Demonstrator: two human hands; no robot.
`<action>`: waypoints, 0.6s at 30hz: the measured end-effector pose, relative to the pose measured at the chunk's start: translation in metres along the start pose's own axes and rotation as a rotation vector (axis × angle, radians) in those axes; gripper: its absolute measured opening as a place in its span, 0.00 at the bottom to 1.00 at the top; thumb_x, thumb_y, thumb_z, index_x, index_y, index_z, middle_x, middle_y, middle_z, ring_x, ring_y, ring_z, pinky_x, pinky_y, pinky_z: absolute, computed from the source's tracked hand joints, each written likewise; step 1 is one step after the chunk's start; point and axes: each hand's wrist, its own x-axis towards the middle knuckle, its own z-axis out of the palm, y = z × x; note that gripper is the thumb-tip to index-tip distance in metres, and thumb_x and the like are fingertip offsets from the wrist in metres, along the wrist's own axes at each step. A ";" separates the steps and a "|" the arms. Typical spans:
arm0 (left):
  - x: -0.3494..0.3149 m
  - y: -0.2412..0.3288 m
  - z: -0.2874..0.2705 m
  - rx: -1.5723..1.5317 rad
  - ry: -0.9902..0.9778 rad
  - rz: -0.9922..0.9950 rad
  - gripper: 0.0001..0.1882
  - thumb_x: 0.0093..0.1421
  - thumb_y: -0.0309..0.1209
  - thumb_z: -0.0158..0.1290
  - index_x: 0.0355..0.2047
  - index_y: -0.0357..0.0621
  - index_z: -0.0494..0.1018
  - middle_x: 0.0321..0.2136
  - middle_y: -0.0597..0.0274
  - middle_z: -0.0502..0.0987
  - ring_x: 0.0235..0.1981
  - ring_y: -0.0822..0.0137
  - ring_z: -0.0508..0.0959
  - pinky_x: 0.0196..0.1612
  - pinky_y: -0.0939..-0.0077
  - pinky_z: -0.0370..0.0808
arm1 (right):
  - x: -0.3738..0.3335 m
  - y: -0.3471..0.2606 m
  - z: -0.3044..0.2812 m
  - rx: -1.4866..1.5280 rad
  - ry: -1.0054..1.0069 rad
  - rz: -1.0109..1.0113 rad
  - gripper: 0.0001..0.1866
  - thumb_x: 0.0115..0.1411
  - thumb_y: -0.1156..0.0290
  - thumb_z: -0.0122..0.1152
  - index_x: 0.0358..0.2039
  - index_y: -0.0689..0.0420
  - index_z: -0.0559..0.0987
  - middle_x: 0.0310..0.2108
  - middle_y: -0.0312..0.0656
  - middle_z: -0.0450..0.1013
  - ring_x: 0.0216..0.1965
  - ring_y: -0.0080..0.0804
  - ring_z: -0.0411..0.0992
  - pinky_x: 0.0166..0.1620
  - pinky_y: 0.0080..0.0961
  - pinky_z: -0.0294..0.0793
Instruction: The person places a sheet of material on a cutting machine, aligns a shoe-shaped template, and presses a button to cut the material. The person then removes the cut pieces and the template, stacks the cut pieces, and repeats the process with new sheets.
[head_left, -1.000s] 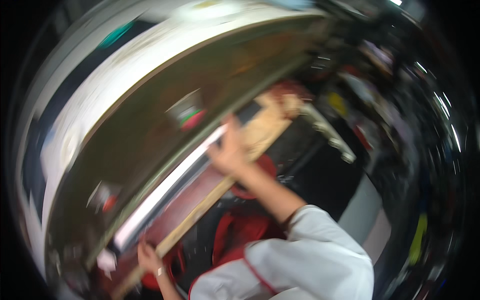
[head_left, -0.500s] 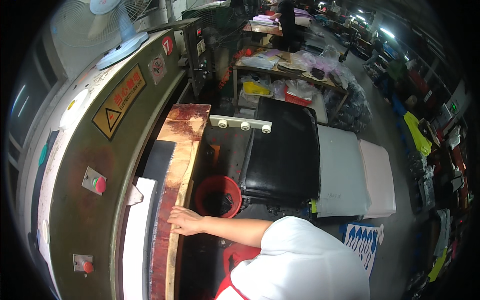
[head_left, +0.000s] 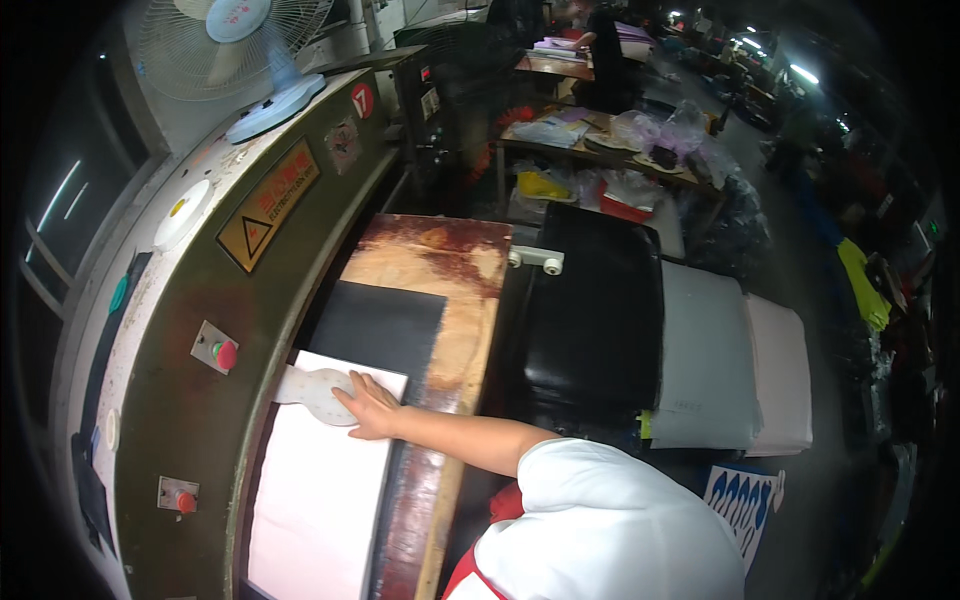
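Observation:
My right hand (head_left: 370, 407) reaches in from the right, fingers spread, with its fingertips on the rounded end of a pale, flat, sole-shaped piece (head_left: 318, 392). That piece lies on a thick white sheet or stack of sheets (head_left: 320, 490), its narrower end toward the green press. Beneath the white material is a dark sheet (head_left: 385, 320) on a worn wooden board (head_left: 465, 330) stained reddish brown. The board projects from under the press beam (head_left: 180, 430). My left hand is out of view.
The beam carries red buttons (head_left: 226, 354) and a fan (head_left: 270, 105). Beyond the board's right edge are a bracket with rollers (head_left: 540, 260) and black (head_left: 595, 320), grey (head_left: 705, 360) and pink (head_left: 780, 375) stacks. A cluttered table (head_left: 560, 150) and another person (head_left: 600, 60) are farther back.
The board with its sheets has slid out to the right from under the press. My right hand has left the board's edge for the sole-shaped piece, now more exposed. The view has shifted slightly.

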 end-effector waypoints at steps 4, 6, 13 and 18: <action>-0.019 -0.033 0.017 -0.064 0.056 -0.094 0.21 0.60 0.37 0.50 0.45 0.31 0.72 0.41 0.42 0.76 0.41 0.49 0.76 0.50 0.65 0.70 | -0.018 0.004 -0.009 -0.036 0.037 0.021 0.44 0.38 0.62 0.69 0.59 0.57 0.65 0.51 0.62 0.55 0.51 0.54 0.57 0.54 0.44 0.62; -0.025 -0.055 0.030 -0.147 0.191 -0.106 0.19 0.61 0.38 0.49 0.44 0.34 0.73 0.40 0.44 0.77 0.35 0.48 0.77 0.40 0.58 0.74 | -0.030 0.011 -0.022 0.034 -0.007 0.012 0.43 0.38 0.62 0.68 0.58 0.56 0.66 0.51 0.60 0.57 0.49 0.53 0.57 0.54 0.43 0.62; -0.032 -0.074 0.046 -0.177 0.129 -0.232 0.17 0.63 0.34 0.42 0.42 0.30 0.71 0.40 0.37 0.75 0.39 0.41 0.75 0.41 0.57 0.73 | -0.014 0.075 -0.096 0.788 -0.077 0.234 0.42 0.33 0.64 0.76 0.52 0.60 0.71 0.50 0.45 0.69 0.48 0.35 0.70 0.52 0.25 0.69; -0.097 -0.003 -0.024 0.119 -0.275 -0.361 0.18 0.66 0.32 0.35 0.39 0.27 0.69 0.39 0.31 0.73 0.41 0.36 0.72 0.44 0.55 0.70 | -0.039 0.137 -0.140 0.322 0.165 0.175 0.45 0.33 0.67 0.77 0.54 0.64 0.68 0.52 0.51 0.68 0.54 0.39 0.66 0.57 0.29 0.65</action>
